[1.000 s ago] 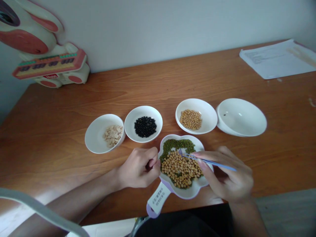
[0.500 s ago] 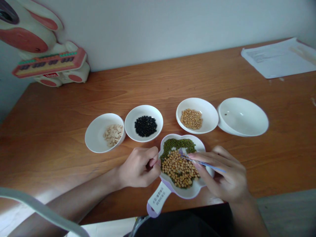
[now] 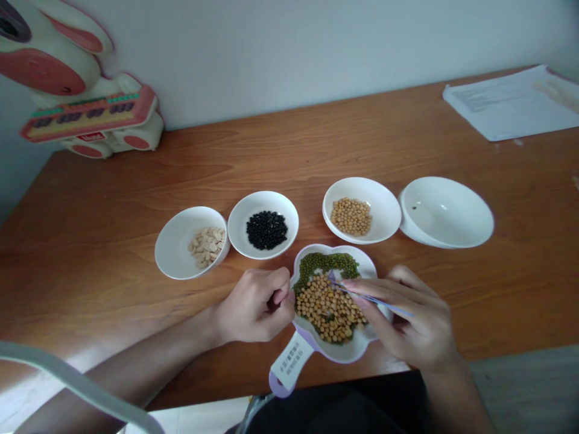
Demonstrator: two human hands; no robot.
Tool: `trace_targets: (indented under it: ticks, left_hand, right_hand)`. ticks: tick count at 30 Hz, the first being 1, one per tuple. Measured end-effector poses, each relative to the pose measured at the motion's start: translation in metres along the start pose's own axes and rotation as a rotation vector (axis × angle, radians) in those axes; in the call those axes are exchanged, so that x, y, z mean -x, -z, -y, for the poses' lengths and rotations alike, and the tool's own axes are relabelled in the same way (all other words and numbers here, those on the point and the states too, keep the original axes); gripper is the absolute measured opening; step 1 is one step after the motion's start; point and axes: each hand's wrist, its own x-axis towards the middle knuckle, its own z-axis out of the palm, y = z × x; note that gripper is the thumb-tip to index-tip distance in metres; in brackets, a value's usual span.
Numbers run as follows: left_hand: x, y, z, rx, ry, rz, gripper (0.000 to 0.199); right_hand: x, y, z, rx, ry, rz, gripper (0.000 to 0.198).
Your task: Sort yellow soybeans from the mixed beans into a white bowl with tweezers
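Note:
A white, lobed dish [image 3: 357,351] with a purple rim and a labelled handle [image 3: 291,364] sits at the table's front. It holds green mung beans [image 3: 333,261] along the back and yellow soybeans [image 3: 329,304] in the middle. My left hand [image 3: 259,305] is closed, its curled fingertips pinching the dish's left rim. Between the thumb and fingers of my right hand [image 3: 414,316] are thin bluish-purple tweezers [image 3: 376,299], tips down among the beans. Whether a bean is between the tips I cannot tell.
Behind the dish stand bowls of pale flat seeds [image 3: 207,246], black beans [image 3: 266,229] and soybeans [image 3: 351,216]. A fourth bowl [image 3: 452,217] at right has one dark speck. A rabbit piano toy [image 3: 90,114] and papers [image 3: 515,105] lie farther back. A pale strap [image 3: 67,380] crosses lower left.
The view has shifted very slightly. Both hands, the tweezers and the dish stay practically where they were.

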Motion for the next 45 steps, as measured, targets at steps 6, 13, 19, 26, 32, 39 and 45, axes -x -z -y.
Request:
trace_targets:
  ticks: [6,13,19,26,32,39,45]
  left_hand:
    - [0.001,-0.001,0.001,0.004,-0.005,-0.003,0.03]
    - [0.0,-0.001,0.001,-0.004,0.003,0.009,0.028]
    - [0.002,0.0,0.001,-0.008,-0.001,-0.002,0.028]
    - [0.002,-0.001,0.001,0.001,-0.003,-0.004,0.029]
    - [0.001,0.0,0.0,-0.001,-0.005,-0.002,0.029]
    - [0.0,-0.001,0.0,-0.015,-0.007,0.003,0.029]
    - [0.0,0.0,-0.001,-0.009,-0.01,0.0,0.029]
  right_hand:
    - [0.005,0.003,0.0,0.046,-0.036,-0.139,0.055]
    - [-0.007,-0.007,-0.005,0.195,-0.251,-0.639,0.039]
    - [0.002,-0.002,-0.004,0.089,-0.203,-0.486,0.042]
    - [0.004,0.004,-0.002,0.019,-0.023,-0.124,0.037]
    - [0.004,0.002,-0.003,0.01,-0.032,-0.086,0.038]
    - [0.005,0.002,-0.003,0.011,-0.054,-0.046,0.039]
    - [0.004,0.001,-0.004,0.021,-0.031,-0.057,0.037]
